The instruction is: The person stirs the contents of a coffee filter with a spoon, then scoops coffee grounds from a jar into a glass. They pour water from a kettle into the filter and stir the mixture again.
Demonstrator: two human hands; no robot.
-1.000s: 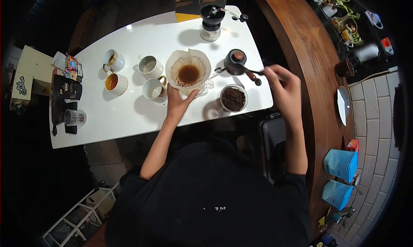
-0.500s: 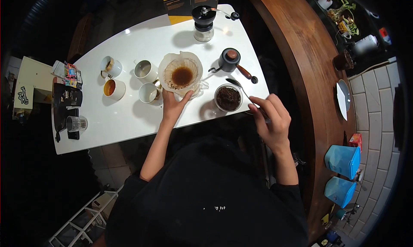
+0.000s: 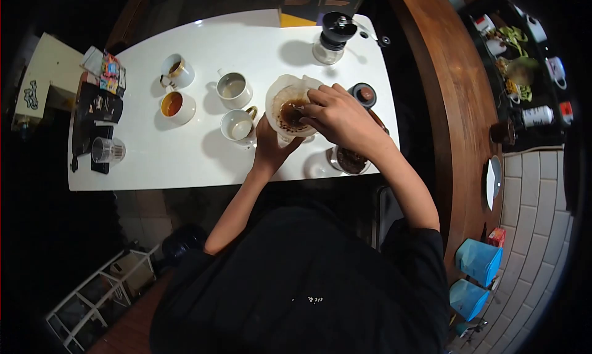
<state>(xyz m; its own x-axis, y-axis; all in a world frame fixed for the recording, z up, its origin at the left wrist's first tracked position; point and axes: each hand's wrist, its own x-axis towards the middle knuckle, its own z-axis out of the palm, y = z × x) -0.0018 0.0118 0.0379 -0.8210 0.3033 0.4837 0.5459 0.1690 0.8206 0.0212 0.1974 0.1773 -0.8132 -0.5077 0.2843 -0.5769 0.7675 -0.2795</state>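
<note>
A coffee dripper lined with a pleated paper filter (image 3: 279, 95) stands near the table's front, with wet brown coffee inside. My left hand (image 3: 271, 147) is closed around its near side, thumb and fingers apart on either side. Over the filter's right rim reaches my right hand (image 3: 340, 121), its fingers pinched on a spoon that is mostly hidden behind them and dips into the coffee. Below my right wrist sits a glass jar of dark coffee grounds (image 3: 351, 161), partly covered. A small dark kettle (image 3: 364, 95) is partly hidden behind my right hand.
Left of the dripper stand a grey-white mug (image 3: 234, 90) and a gold-handled mug (image 3: 238, 126); two more cups (image 3: 179, 107) hold liquid. A hand grinder (image 3: 333, 40) is at the back. A clear glass (image 3: 108, 150) stands left. A wooden counter (image 3: 425, 169) runs along the right.
My right hand has moved left with the spoon, from beside the jar to over the filter. My left hand stays on the dripper. The whole view has shifted and turned slightly.
</note>
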